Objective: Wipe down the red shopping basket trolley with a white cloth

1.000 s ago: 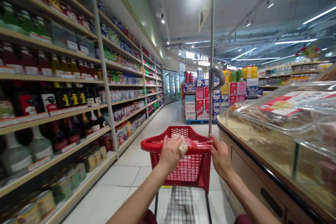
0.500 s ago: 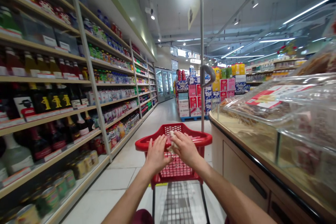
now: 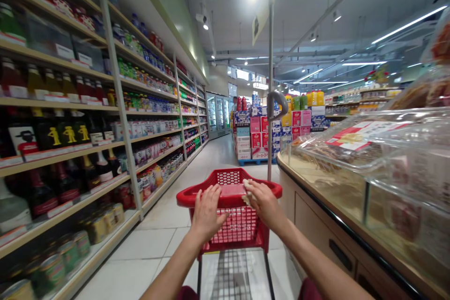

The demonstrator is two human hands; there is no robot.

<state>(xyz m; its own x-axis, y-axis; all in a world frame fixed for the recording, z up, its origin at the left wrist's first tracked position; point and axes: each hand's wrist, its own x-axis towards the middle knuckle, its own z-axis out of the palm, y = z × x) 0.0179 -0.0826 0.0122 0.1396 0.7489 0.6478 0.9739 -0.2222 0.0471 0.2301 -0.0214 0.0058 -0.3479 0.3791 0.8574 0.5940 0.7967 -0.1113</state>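
Observation:
A red plastic shopping cart [image 3: 230, 243] stands right in front of me, its handle bar [image 3: 232, 201] crossing the near rim. On the bar's left part lies my left hand [image 3: 208, 213], fingers stretched over it and thumb apart, holding nothing I can see. Toward the right end, my right hand [image 3: 266, 206] presses a crumpled white cloth [image 3: 247, 186] against the bar; only the cloth's edge shows beside the fingers. Inside the basket, a pinkish flat surface shows behind the bar.
Tall shelves [image 3: 147, 138] of bottles and cans run along the left. A wooden counter [image 3: 316, 211] with clear plastic food packs [image 3: 351, 143] stands close on the right. Ahead, a metal pole [image 3: 270, 65] rises by the cart, and boxes [image 3: 260, 138] are stacked on a blue pallet [image 3: 251, 161].
My right hand has slid right along the handle bar with the white cloth, away from my left hand. The left hand has stayed on the bar. The view has shifted slightly.

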